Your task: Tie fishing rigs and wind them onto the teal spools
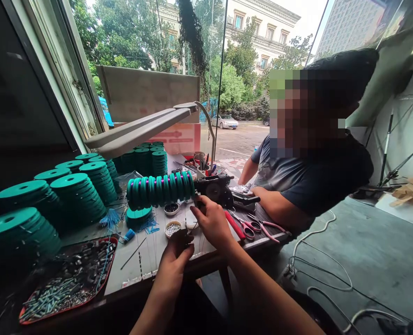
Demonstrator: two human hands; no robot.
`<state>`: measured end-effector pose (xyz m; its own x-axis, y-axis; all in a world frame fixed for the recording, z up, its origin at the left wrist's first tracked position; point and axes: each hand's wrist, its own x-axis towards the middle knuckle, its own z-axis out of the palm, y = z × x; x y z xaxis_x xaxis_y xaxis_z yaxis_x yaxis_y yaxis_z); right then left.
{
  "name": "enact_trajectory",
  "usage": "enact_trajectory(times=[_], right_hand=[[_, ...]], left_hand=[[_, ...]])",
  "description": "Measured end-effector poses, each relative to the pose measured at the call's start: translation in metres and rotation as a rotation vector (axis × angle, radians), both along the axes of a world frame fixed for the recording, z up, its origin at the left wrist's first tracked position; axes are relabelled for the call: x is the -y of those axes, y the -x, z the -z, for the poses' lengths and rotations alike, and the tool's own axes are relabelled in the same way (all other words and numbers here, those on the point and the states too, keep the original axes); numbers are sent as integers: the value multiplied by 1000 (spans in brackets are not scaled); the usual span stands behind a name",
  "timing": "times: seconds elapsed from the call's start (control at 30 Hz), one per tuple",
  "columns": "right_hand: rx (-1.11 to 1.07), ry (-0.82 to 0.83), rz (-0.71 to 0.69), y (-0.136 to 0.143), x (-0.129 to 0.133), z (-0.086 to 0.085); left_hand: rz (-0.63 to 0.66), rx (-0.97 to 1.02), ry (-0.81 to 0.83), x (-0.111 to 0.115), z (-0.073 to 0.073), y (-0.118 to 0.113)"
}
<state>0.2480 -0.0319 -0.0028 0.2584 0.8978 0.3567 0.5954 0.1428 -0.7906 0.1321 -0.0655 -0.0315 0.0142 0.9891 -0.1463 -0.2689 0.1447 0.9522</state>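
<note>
My left hand [176, 249] is low over the table's front edge, its fingers pinched together around a thin line that runs down from the spools. Above and to the right, my right hand [210, 218] has its thumb and fingers bent close together just under the black winding device [215, 188]; what they hold is too small to name. A row of green foam spools [160, 190] sits on that device's shaft. Two small round dishes, one with white beads [173, 228] and one with dark beads [171, 208], lie behind my left hand.
Stacks of green spools [77, 190] fill the left side. A red-rimmed tray [110, 265] of small metal parts lies front left. Scissors [251, 228] and pliers [269, 229] lie at the right edge. A person [318, 177] sits across on the right. A lamp [147, 128] hangs above.
</note>
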Motion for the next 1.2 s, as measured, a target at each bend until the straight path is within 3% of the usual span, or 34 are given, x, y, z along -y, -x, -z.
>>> enact_trajectory(times=[0.13,0.23,0.33,0.5,0.67,0.9,1.07,1.13,1.2], right_hand=[[144,-46,108,5,-2,4],[84,-82,91,7,1,8],[-209,-125,-76,-1,10,3],[-811,33,-469,-16,32,-13],[-1099,129,-675,-15,50,-12],[-1310,178,-619,-9,71,3],[-1338,190,-584,-3,80,12],[-1354,206,-588,1,81,15],[-1373,219,-593,6,80,18]], left_hand=[[7,-31,-10,4,0,2],[22,-44,-2,5,3,5],[46,-48,3,4,8,8],[61,-47,6,6,13,9],[66,-82,-31,7,16,10],[136,-187,-96,19,11,20],[27,-385,-157,42,-3,29],[86,-305,-164,47,-5,28],[223,-113,-43,50,-1,26]])
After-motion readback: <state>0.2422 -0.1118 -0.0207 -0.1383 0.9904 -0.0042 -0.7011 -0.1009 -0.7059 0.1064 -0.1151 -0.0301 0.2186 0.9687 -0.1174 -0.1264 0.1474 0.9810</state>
